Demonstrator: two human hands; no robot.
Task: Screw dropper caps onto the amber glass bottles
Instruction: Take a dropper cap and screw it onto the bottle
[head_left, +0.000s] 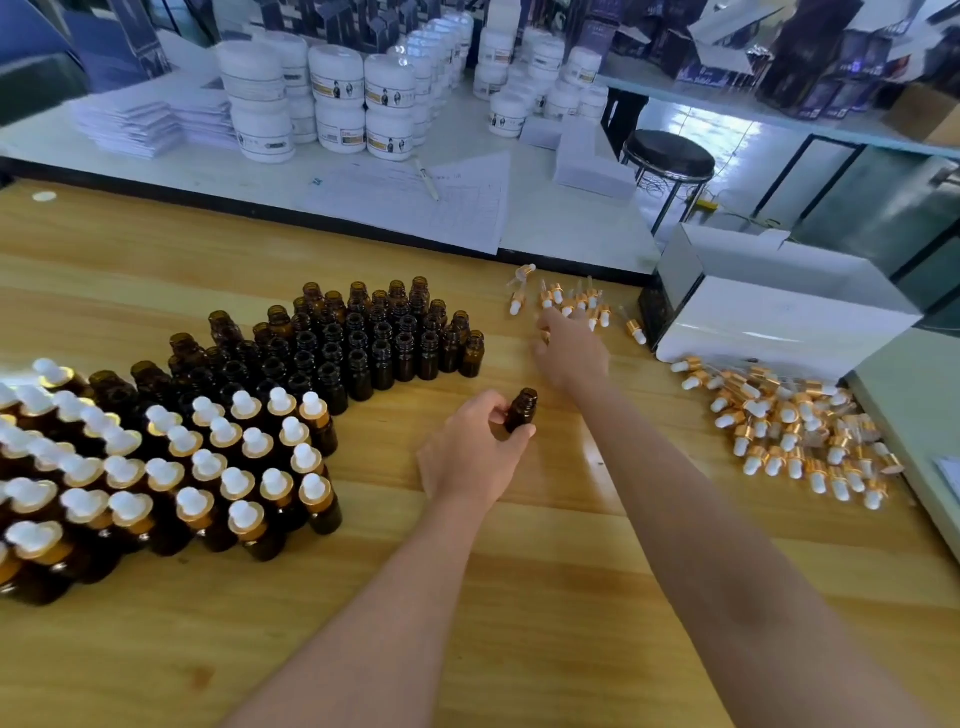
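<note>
Amber uncapped bottle (521, 410) pinched upright in left hand (470, 452), right hand (571, 353) stretched out at loose dropper caps (569, 305) on wooden table (519, 571), its grip not clear.

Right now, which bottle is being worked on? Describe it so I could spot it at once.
On the wooden table, look just right of the block of uncapped amber bottles. The left hand grips one open bottle there. Unlike its neighbours, it alone is held, apart from every row.
</note>
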